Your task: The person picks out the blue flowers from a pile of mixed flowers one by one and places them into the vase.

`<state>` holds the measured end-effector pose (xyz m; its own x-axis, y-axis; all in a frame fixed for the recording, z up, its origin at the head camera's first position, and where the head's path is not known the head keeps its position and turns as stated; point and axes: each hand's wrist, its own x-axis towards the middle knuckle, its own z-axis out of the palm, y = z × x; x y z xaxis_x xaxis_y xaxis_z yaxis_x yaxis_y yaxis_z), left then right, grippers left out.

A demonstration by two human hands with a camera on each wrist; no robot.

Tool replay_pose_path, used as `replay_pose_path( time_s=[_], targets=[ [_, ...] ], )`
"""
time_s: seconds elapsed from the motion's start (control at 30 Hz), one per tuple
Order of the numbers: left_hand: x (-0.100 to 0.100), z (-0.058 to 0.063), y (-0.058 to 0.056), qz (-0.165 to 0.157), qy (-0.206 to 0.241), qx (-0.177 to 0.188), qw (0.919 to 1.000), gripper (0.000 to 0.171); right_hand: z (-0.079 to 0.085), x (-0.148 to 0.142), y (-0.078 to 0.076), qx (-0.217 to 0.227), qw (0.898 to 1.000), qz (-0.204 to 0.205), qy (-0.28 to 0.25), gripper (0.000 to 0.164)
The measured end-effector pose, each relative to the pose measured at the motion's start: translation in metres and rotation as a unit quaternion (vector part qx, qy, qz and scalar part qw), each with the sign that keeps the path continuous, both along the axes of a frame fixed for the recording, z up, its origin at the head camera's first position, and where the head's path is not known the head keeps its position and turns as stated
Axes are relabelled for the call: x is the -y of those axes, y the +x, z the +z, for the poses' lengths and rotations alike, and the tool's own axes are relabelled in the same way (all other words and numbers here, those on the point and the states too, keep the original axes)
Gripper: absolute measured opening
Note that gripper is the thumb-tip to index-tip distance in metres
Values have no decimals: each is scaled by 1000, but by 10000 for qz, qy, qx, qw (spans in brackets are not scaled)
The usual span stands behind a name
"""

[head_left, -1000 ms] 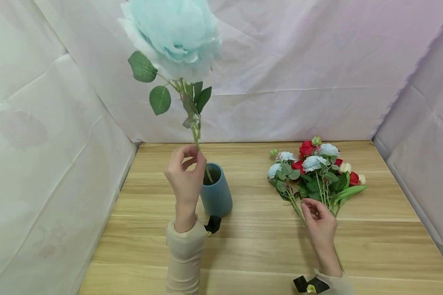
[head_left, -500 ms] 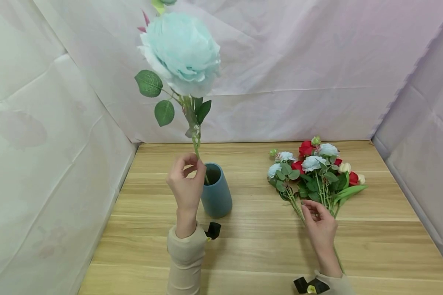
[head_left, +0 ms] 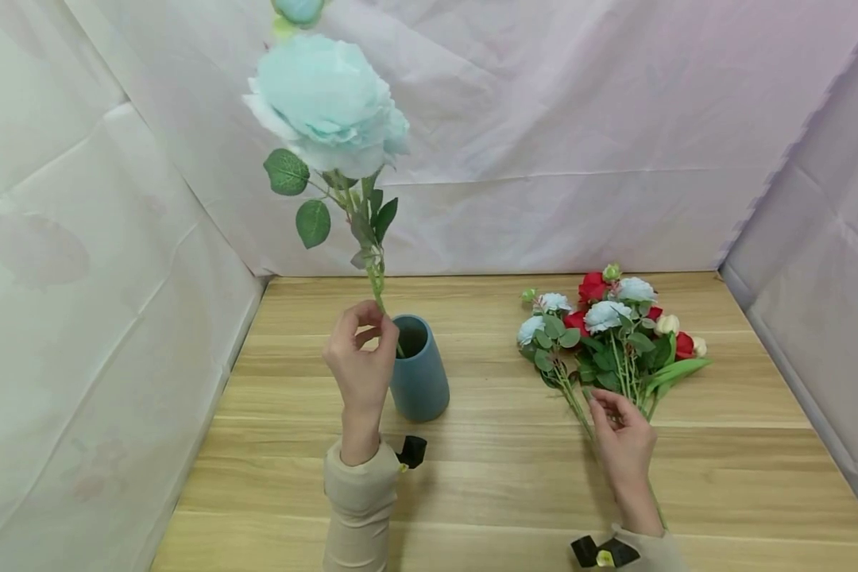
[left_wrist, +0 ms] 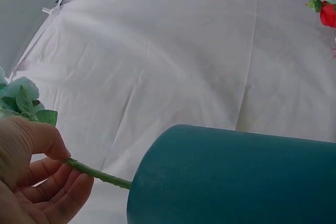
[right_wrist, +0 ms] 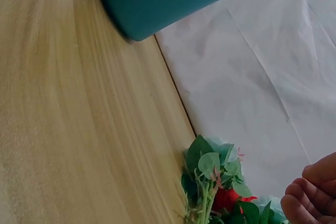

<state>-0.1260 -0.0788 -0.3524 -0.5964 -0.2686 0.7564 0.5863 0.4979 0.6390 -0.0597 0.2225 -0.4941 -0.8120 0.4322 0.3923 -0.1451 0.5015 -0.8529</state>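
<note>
My left hand pinches the green stem of a large pale-blue artificial flower between thumb and fingers. The stem runs down past the rim into a blue-green vase, its lower end hidden inside. The bloom stands high above the hand, tilted a little left. My right hand hovers by the stems of a bunch of artificial flowers on the table, fingers loosely curled. In the right wrist view its fingers show nothing held between them.
The bunch holds pale-blue, red and cream blooms with green leaves, lying on the right of the wooden table. Pale cloth walls enclose the table at the back and both sides.
My left hand has come down slightly, lowering the flower and pushing its stem deeper into the vase. The bloom has lately swung left. The right hand has barely moved.
</note>
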Motion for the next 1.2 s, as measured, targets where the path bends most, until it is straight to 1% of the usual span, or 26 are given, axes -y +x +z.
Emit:
replay_pose_path(
  time_s=[0.13, 0.27, 0.37, 0.5, 0.57, 0.77, 0.97, 1.2],
  targets=[
    [0, -2, -1, 13, -24, 31, 10000, 6, -5, -2, 0, 115, 9999, 6, 115, 13],
    [-1, -3, -2, 33, -37, 57, 10000, 5, -11, -4, -1, 191, 9991, 56, 382, 13],
    [-1, -3, -2, 69, -67, 77, 9999, 4, -16, -6, -2, 218, 9958, 73, 891, 14],
    [0, -3, -2, 140, -68, 155, 9998, 5, -23, -8, -3, 207, 9850, 64, 1710, 12],
    [0, -3, -2, 163, -84, 166, 9997, 5, -25, -9, -3, 257, 9813, 110, 1904, 11],
    [0, -1, -1, 163, -113, 102, 9998, 5, -29, -9, -2, 482, 9795, 292, 1932, 12],
    [1, -4, -1, 221, -106, 118, 9996, 5, -33, -10, -2, 476, 9780, 290, 2012, 12],
    [2, -6, -1, 247, -75, 165, 9995, 6, -35, -10, -1, 676, 9724, 293, 2212, 11]
  ],
)
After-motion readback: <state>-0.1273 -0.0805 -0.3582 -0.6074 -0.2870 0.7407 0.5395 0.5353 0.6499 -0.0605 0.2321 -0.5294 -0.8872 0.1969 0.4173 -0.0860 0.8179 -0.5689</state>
